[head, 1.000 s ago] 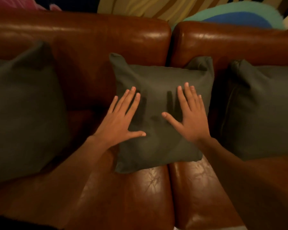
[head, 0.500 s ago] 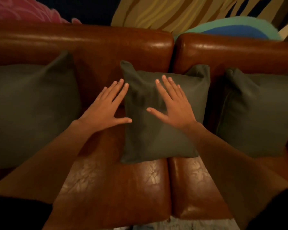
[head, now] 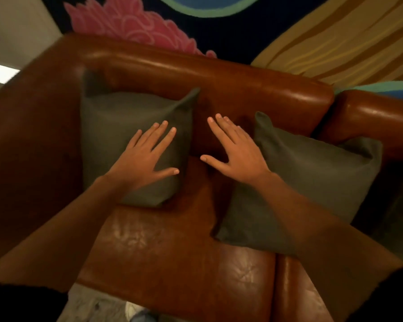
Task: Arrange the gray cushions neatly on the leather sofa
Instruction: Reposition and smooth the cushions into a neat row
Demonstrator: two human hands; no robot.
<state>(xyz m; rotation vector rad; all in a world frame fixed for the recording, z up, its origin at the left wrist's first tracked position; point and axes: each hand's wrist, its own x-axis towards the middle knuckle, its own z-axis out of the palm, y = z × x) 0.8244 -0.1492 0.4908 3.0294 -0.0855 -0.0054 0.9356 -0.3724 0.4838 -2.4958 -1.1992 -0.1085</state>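
Starting at the left, the leather sofa (head: 172, 252) curves round into its armrest, and the left gray cushion (head: 126, 126) stands in that corner, leaning on the backrest with its near bottom edge on the seat. My left hand (head: 144, 161) now lies flat on its front face, fingers (head: 159, 135) straight and spread, gripping nothing. A second ago both palms were pressed on the middle cushion; half a second ago the left had slid off onto the leather while the right stayed put. Since then the view has swung left and both hands have travelled with it.

My right hand (head: 237, 154) is off the fabric and sits over the bare strip of leather between the two cushions, fingers straight, thumb out, nothing held. I cannot tell whether it touches the leather or floats just above. To its right the middle gray cushion (head: 312, 177) leans upright where the two seat sections meet, with my right forearm crossing in front of its lower left corner.

I read this as the middle cushion being finished and released, with the corner one next. It looks slightly tilted, its top right corner poking up, so I judge it wants squaring with both palms. Behind the backrest hangs a colourful patterned wall (head: 130, 22).
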